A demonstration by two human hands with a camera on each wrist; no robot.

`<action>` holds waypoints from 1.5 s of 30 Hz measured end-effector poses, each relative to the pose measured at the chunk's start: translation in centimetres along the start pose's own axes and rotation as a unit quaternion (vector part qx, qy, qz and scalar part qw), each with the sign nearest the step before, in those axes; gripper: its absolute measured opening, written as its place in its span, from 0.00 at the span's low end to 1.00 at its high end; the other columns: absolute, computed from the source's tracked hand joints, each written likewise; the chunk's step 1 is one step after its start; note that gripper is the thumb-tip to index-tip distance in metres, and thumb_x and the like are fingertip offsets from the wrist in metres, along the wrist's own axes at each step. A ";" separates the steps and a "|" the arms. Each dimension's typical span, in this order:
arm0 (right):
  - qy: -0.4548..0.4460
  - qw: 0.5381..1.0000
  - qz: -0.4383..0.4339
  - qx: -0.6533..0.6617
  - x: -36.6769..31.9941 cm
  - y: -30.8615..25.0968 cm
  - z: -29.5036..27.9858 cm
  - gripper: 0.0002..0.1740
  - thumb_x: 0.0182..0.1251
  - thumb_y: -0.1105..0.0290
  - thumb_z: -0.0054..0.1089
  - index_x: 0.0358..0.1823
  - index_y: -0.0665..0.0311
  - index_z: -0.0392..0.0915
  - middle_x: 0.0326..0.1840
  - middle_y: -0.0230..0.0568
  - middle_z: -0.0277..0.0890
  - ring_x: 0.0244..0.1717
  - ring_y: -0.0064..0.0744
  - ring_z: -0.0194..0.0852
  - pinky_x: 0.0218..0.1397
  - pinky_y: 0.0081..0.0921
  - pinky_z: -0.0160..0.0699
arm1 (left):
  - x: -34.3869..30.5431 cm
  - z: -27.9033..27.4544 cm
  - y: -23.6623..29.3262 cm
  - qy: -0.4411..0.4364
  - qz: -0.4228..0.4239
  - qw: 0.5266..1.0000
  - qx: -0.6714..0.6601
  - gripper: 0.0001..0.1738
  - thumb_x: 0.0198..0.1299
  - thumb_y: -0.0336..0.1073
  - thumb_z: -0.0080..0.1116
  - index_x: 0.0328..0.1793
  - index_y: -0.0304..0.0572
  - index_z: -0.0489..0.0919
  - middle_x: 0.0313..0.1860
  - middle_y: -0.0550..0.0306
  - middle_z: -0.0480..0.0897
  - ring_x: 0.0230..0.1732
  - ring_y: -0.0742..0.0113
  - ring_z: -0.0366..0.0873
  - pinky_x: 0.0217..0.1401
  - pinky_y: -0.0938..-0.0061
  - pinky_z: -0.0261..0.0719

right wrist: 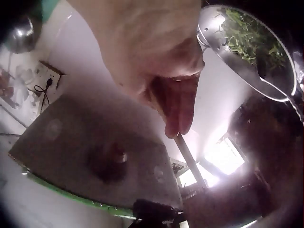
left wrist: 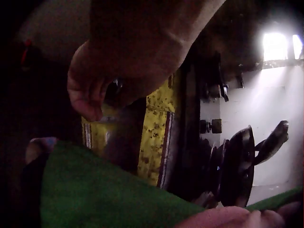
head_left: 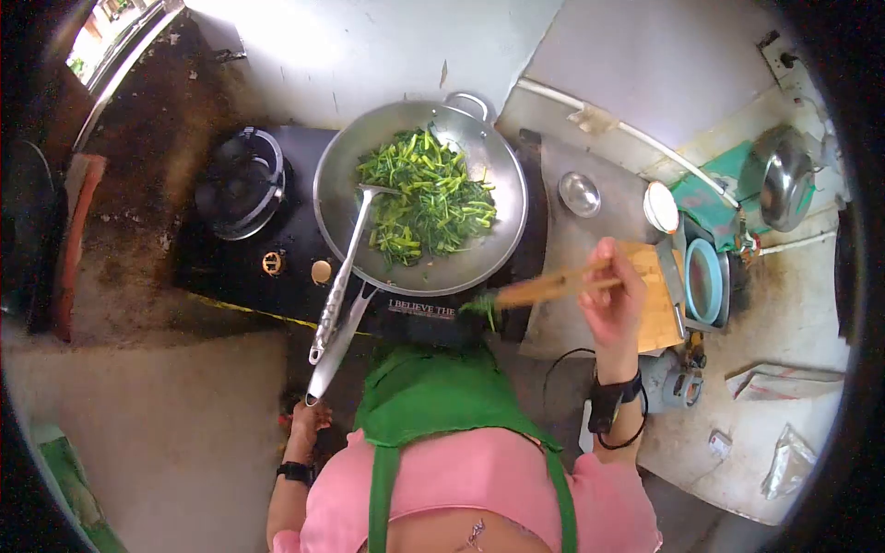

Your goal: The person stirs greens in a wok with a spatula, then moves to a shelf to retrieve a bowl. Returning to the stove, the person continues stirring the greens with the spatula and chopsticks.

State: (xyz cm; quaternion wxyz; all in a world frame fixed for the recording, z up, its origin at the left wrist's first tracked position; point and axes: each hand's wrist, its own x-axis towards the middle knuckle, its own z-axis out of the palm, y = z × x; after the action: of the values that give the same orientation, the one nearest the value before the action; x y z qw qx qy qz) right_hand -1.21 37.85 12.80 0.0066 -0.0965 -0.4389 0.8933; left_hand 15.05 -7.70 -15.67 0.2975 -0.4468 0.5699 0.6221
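My right hand (head_left: 613, 300) is raised to the right of the wok and holds a pair of wooden chopsticks (head_left: 544, 288), gripped between fingers and thumb in the right wrist view too. A small bunch of green leaves (head_left: 484, 308) hangs at the chopstick tips, outside the wok's front rim. The steel wok (head_left: 507, 194) holds a heap of cut leafy greens (head_left: 433, 198), with a metal spatula (head_left: 336, 309) leaning in it. My left hand (head_left: 310, 421) hangs low by the end of the long wok handle (head_left: 336, 359). Its fingers curl loosely in the left wrist view (left wrist: 88, 95), with nothing seen in them.
The wok stands on the black stove (head_left: 300, 198), beside a bare burner (head_left: 241, 189). On the right counter are a metal bowl (head_left: 580, 194), a white bowl (head_left: 661, 207), a cutting board (head_left: 650, 295), a cleaver (head_left: 671, 286) and a blue basin (head_left: 703, 276). A green apron (head_left: 452, 396) touches the stove's front.
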 end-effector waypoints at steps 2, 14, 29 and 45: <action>-0.001 1.000 0.007 -0.004 -1.6 -0.6 0.7 0.13 0.64 0.58 0.54 0.34 0.61 0.69 0.26 0.38 0.72 0.17 0.27 0.71 0.12 0.22 0.70 | -0.3 0.4 0.1 -0.004 0.012 1.000 0.022 0.10 0.59 0.36 0.53 0.43 0.40 0.72 0.26 0.53 0.79 0.19 0.66 0.77 0.19 0.74 0.77; -0.251 0.950 0.040 0.180 -3.0 -0.9 -0.4 0.05 0.66 0.73 0.48 0.36 0.68 0.70 0.27 0.54 0.74 0.19 0.43 0.76 0.13 0.32 0.80 | -0.8 0.7 0.3 0.024 -0.055 0.998 0.020 0.13 0.59 0.41 0.57 0.43 0.42 0.73 0.25 0.53 0.79 0.17 0.67 0.75 0.15 0.76 0.73; -0.005 0.993 0.039 0.112 -1.8 -0.6 -10.1 0.13 0.67 0.60 0.49 0.33 0.64 0.67 0.22 0.40 0.70 0.17 0.32 0.70 0.16 0.23 0.72 | -1.1 3.0 1.7 0.003 -0.044 0.997 0.060 0.15 0.59 0.42 0.57 0.46 0.40 0.72 0.27 0.53 0.77 0.19 0.65 0.76 0.18 0.74 0.75; 0.160 0.930 -0.256 -0.211 -3.2 -2.4 -12.3 0.20 0.67 0.59 0.52 0.42 0.74 0.77 0.37 0.48 0.79 0.31 0.38 0.80 0.38 0.32 0.78 | 12.8 -4.3 -12.1 -0.065 -0.031 0.990 0.119 0.16 0.58 0.40 0.60 0.41 0.32 0.73 0.30 0.51 0.78 0.31 0.61 0.77 0.36 0.67 0.75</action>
State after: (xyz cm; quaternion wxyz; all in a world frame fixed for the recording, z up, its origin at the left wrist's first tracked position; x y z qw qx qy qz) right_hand 3.95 48.67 7.92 0.2844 -0.1216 -0.6202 0.7209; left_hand 21.17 -11.55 -32.30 0.4044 -0.3843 0.6052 0.5679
